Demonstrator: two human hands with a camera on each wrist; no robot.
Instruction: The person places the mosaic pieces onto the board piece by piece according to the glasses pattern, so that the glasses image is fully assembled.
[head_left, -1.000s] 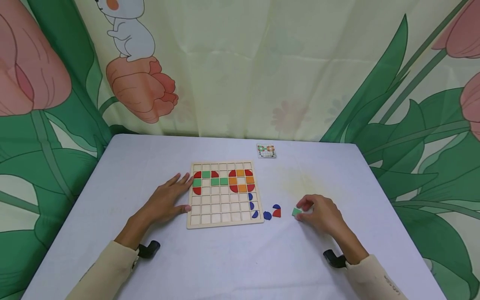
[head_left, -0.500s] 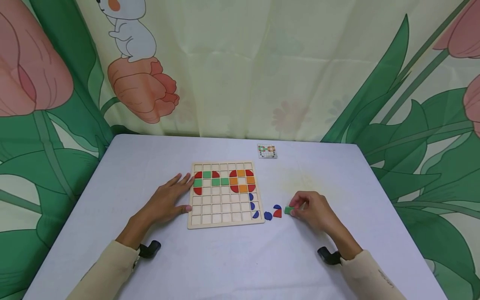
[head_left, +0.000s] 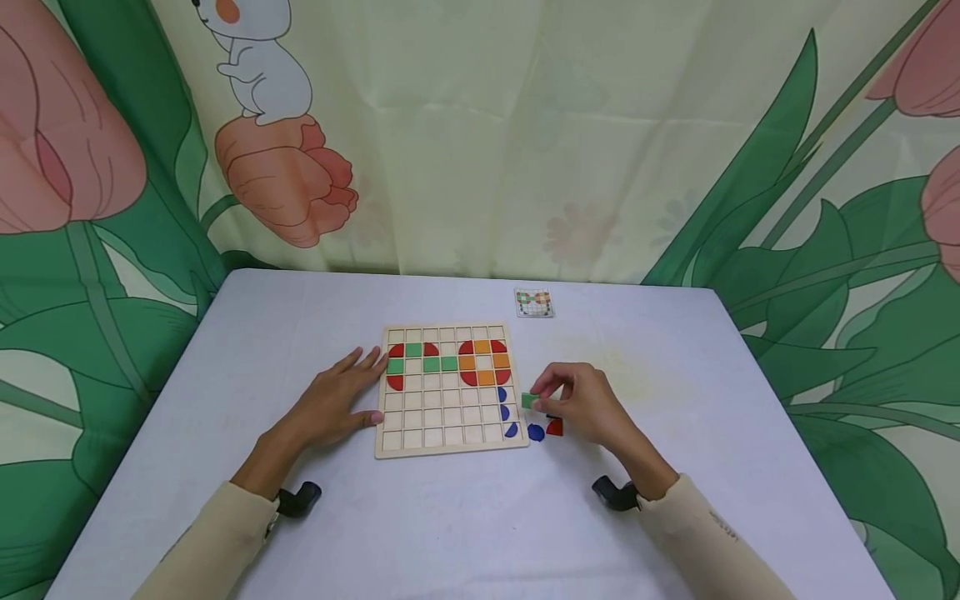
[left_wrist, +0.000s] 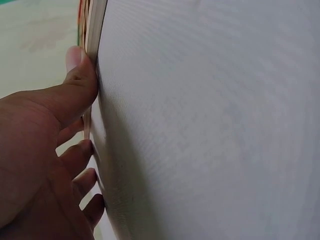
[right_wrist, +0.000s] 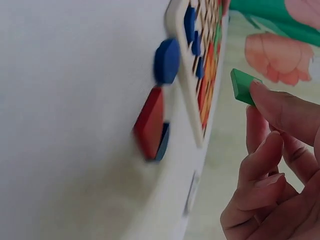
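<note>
My right hand pinches a green square tile between thumb and fingers, raised above the table just right of the board. The wooden grid board lies flat, holding red, green and orange pieces in its upper rows and several blue pieces down its right column. My left hand rests at the board's left edge, fingers spread, fingertips and thumb touching the frame. Under the right hand lie a red piece and a blue piece, partly hidden in the head view. Another blue piece sits beside the board's lower right corner.
A small pattern card with a coloured grid lies behind the board on the white-covered table. A printed curtain with tulips and a rabbit hangs beyond the table's far edge.
My right hand has moved left with the green tile, from the table's right side past the loose pieces to beside the board. My left hand has stayed in place.
</note>
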